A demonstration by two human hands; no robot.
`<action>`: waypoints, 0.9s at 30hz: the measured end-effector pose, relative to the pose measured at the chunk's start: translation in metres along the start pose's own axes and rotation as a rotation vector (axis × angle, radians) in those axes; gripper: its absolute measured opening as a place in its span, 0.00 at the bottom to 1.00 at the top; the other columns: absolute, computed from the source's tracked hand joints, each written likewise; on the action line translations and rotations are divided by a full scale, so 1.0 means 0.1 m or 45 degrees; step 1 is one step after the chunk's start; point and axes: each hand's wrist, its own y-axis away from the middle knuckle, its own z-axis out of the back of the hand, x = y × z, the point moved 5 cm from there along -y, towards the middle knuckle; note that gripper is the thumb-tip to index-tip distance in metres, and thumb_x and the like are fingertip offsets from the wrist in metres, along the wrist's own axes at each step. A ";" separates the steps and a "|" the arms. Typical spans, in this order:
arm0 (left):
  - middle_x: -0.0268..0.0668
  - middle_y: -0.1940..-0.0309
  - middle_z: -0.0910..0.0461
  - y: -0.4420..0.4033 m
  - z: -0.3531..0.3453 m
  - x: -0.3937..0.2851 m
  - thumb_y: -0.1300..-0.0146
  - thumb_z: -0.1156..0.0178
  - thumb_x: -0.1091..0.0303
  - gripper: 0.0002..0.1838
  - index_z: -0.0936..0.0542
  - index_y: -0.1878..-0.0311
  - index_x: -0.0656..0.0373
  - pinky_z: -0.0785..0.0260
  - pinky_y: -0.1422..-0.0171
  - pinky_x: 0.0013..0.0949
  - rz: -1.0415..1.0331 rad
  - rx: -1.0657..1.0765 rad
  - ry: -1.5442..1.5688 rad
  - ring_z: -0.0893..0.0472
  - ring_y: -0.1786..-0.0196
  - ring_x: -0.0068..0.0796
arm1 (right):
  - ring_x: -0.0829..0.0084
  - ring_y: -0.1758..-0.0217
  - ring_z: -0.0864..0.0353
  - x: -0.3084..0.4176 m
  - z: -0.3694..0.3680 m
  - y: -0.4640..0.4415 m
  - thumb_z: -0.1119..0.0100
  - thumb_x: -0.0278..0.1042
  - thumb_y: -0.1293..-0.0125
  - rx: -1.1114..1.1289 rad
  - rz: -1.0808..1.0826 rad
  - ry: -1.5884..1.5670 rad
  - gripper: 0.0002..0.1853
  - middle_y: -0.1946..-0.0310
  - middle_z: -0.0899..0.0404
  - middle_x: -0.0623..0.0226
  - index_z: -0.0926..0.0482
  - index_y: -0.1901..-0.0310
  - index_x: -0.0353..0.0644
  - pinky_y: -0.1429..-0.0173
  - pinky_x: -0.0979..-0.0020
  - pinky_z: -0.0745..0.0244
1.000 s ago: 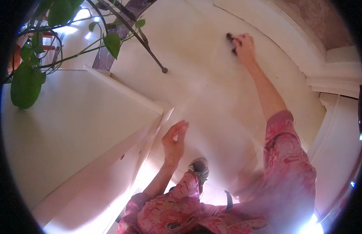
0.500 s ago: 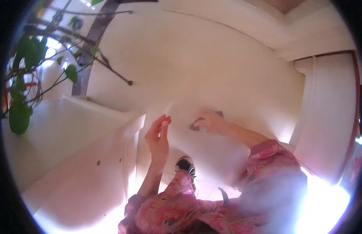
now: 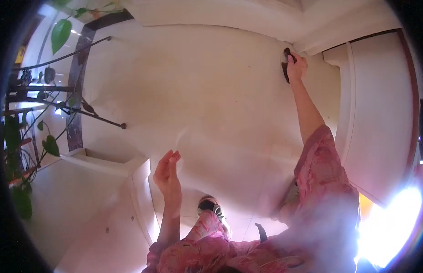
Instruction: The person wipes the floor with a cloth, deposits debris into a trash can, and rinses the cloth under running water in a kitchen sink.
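Observation:
My right hand point(image 3: 297, 68) is stretched far forward, with its fingers wrapped round a small dark hand tool point(image 3: 285, 72). That tool rests on or close over the pale floor point(image 3: 198, 86), near the base of the far white ledge; its exact kind is not clear, and the fingers cover part of it. My left hand point(image 3: 167, 173) is raised over the floor beside the white cabinet, fingertips drawn together against the thumb. Whether something small is pinched there cannot be seen.
A white cabinet point(image 3: 84, 191) stands at the left, and a white panel point(image 3: 380, 113) at the right. Dark metal stand legs point(image 3: 100, 119) and a green-leaved plant point(image 3: 50, 144) reach in from the left. My shoe point(image 3: 208, 204) is on the floor below.
My right hand has carried the dark tool forward and right, from mid-floor to the far ledge. My left hand keeps its pinched shape, and the view has shifted.

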 end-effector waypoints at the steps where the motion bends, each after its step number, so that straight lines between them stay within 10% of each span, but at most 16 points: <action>1: 0.44 0.59 0.19 -0.01 0.02 0.02 0.33 0.45 0.66 0.16 0.24 0.49 0.69 0.31 0.44 0.30 0.017 -0.029 -0.018 0.20 0.53 0.31 | 0.56 0.54 0.28 0.12 0.03 0.01 0.41 0.35 0.44 0.121 0.053 0.078 0.11 0.63 0.24 0.57 0.18 0.59 0.45 0.45 0.58 0.36; 7: 0.45 0.58 0.19 -0.11 -0.10 0.08 0.33 0.45 0.64 0.18 0.25 0.48 0.69 0.32 0.44 0.30 0.064 -0.039 0.004 0.20 0.52 0.32 | 0.57 0.54 0.28 1.46 -0.05 1.68 0.49 0.31 0.41 0.789 0.751 0.207 0.08 0.62 0.24 0.60 0.20 0.63 0.50 0.48 0.57 0.32; 9: 0.45 0.58 0.19 -0.14 -0.21 -0.03 0.33 0.45 0.64 0.18 0.25 0.48 0.70 0.32 0.43 0.31 0.035 -0.003 0.004 0.20 0.52 0.32 | 0.58 0.49 0.29 1.77 0.27 2.19 0.45 0.32 0.44 1.390 0.356 -0.018 0.10 0.57 0.24 0.63 0.20 0.60 0.55 0.45 0.57 0.33; 12: 0.45 0.57 0.19 -0.10 -0.21 -0.10 0.33 0.45 0.63 0.18 0.25 0.48 0.69 0.32 0.42 0.32 0.009 0.006 -0.012 0.20 0.52 0.32 | 0.58 0.53 0.26 1.68 0.58 2.69 0.41 0.24 0.52 1.199 0.954 -0.370 0.11 0.59 0.25 0.63 0.21 0.65 0.49 0.47 0.58 0.32; 19: 0.45 0.57 0.20 -0.04 -0.15 -0.01 0.33 0.44 0.63 0.18 0.25 0.48 0.68 0.32 0.42 0.33 0.049 0.006 -0.038 0.21 0.52 0.33 | 0.68 0.59 0.24 0.26 0.92 0.94 0.38 0.25 0.45 0.472 0.167 -0.362 0.08 0.65 0.24 0.63 0.18 0.62 0.40 0.55 0.70 0.28; 23: 0.48 0.54 0.21 -0.08 -0.23 0.01 0.33 0.47 0.60 0.22 0.27 0.47 0.72 0.32 0.40 0.35 0.053 0.078 -0.126 0.22 0.50 0.34 | 0.63 0.55 0.24 -1.00 1.04 -0.04 0.37 0.26 0.46 0.017 0.038 0.041 0.10 0.62 0.23 0.59 0.18 0.60 0.42 0.48 0.67 0.29; 27: 0.48 0.54 0.21 -0.15 -0.20 0.06 0.33 0.46 0.61 0.22 0.27 0.47 0.72 0.32 0.40 0.35 0.064 0.071 -0.149 0.22 0.49 0.35 | 0.61 0.56 0.24 -0.75 0.76 0.10 0.40 0.30 0.45 0.049 0.038 0.212 0.10 0.63 0.22 0.59 0.18 0.60 0.43 0.48 0.63 0.31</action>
